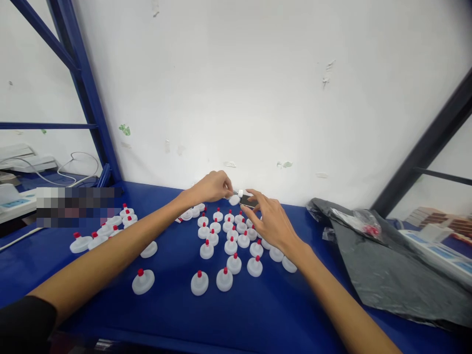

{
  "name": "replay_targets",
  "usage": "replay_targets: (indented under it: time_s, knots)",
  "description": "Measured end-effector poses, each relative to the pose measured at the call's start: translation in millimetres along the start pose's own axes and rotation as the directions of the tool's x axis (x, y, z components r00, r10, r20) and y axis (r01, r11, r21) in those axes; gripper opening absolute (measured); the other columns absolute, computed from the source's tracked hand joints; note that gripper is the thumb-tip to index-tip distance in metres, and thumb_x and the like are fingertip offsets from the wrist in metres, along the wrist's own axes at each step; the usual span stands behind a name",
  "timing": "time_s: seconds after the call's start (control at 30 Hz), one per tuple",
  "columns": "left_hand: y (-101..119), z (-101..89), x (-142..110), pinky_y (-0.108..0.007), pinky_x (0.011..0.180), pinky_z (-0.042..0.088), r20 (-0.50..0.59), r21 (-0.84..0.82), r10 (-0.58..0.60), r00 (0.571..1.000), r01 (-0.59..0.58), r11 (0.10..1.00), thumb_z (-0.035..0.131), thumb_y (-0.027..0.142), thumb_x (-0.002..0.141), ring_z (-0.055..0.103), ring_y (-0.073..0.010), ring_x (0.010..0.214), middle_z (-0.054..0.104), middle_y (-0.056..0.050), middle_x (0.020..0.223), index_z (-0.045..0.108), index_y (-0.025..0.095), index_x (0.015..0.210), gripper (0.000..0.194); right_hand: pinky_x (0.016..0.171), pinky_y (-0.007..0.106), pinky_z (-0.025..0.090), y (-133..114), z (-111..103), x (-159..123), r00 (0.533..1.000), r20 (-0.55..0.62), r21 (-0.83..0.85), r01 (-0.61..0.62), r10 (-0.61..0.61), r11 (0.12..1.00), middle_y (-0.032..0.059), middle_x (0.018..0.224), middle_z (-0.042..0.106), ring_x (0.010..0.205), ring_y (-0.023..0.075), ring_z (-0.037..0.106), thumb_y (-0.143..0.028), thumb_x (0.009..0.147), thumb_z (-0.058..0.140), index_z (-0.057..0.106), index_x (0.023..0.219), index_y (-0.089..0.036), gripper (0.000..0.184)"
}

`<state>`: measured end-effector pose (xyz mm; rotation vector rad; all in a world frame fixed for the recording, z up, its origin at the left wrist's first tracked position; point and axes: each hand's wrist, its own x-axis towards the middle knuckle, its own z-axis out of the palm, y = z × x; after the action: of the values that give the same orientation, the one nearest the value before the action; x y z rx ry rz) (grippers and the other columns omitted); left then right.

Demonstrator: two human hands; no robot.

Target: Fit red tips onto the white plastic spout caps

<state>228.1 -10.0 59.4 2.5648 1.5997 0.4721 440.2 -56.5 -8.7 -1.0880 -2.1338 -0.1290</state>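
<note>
Smooth, translucent white discs (199,283) with short red tips sit on the glossy blue surface (169,314), between and below the hands. The left hand (217,187) has its fingertips together beside a white-capped dark object (249,201); the right hand (271,221) curls around it, grip unclear.

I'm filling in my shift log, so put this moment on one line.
left hand: by white piece, grip unclear | right hand: at dark item, grip unclear | table: red-tipped caps | right side: dark bag
</note>
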Motion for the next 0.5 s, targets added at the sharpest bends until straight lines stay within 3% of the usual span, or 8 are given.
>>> replay_targets:
  time_s: [0.1,0.2,0.33,0.4,0.5]
  knots:
    - [13.7,-5.6,-4.0,-0.024,0.058,0.049,0.054,-0.402,0.157,0.986,-0.123,0.907,0.067,0.027,0.083,0.065,-0.0151,0.062,0.077,-0.007,0.078,0.079,0.014,0.089,0.018,0.096,0.043,0.046,-1.8,-0.2,0.6,1.000,-0.011,-0.014,0.014,-0.015,1.000,0.0062,0.112,0.076,0.086,0.0222,0.072,-0.041,0.101,0.056,0.052,0.138,-0.026,0.041]
    - [17.5,-5.5,-6.1,-0.024,0.055,0.047,0.082,-0.488,0.202,0.976,-0.137,0.862,0.064,0.033,0.088,0.065,-0.0143,0.060,0.077,-0.007,0.078,0.077,0.013,0.089,0.023,0.093,0.041,0.046,-3.2,-1.4,1.6,0.999,-0.029,-0.039,0.024,-0.025,0.999,0.0060,0.101,0.078,0.085,0.0235,0.071,-0.039,0.101,0.056,0.064,0.124,-0.023,0.029]
    - [0.8,1.8,-3.6,-0.029,0.071,0.052,0.020,-0.040,-0.011,1.000,0.012,0.999,0.054,0.034,0.095,0.072,-0.0209,0.079,0.078,-0.011,0.095,0.076,0.016,0.095,0.028,0.092,0.040,0.045,-2.9,-3.5,2.8,0.999,-0.049,-0.062,0.017,-0.020,0.998,0.0055,0.096,0.078,0.076,0.0208,0.069,-0.035,0.101,0.057,0.069,0.113,-0.021,0.022]
    - [-11.6,8.4,-2.4,-0.035,0.081,0.052,-0.039,0.148,-0.115,0.993,0.119,0.982,0.061,0.026,0.088,0.072,-0.0280,0.095,0.076,-0.016,0.102,0.076,0.015,0.097,0.021,0.090,0.039,0.046,-2.6,-4.2,2.8,0.999,-0.049,-0.067,0.012,-0.016,0.998,0.0050,0.094,0.078,0.074,0.0197,0.069,-0.033,0.101,0.057,0.070,0.109,-0.021,0.020]
    - [-26.5,19.1,-2.3,-0.038,0.086,0.053,0.013,0.216,-0.182,0.983,0.175,0.961,0.074,0.021,0.074,0.070,-0.0331,0.102,0.075,-0.018,0.101,0.076,0.015,0.096,0.023,0.089,0.038,0.046,-2.6,-4.1,2.3,0.999,-0.039,-0.071,0.013,-0.016,0.997,0.0046,0.094,0.079,0.076,0.0200,0.070,-0.032,0.101,0.057,0.071,0.106,-0.022,0.018]
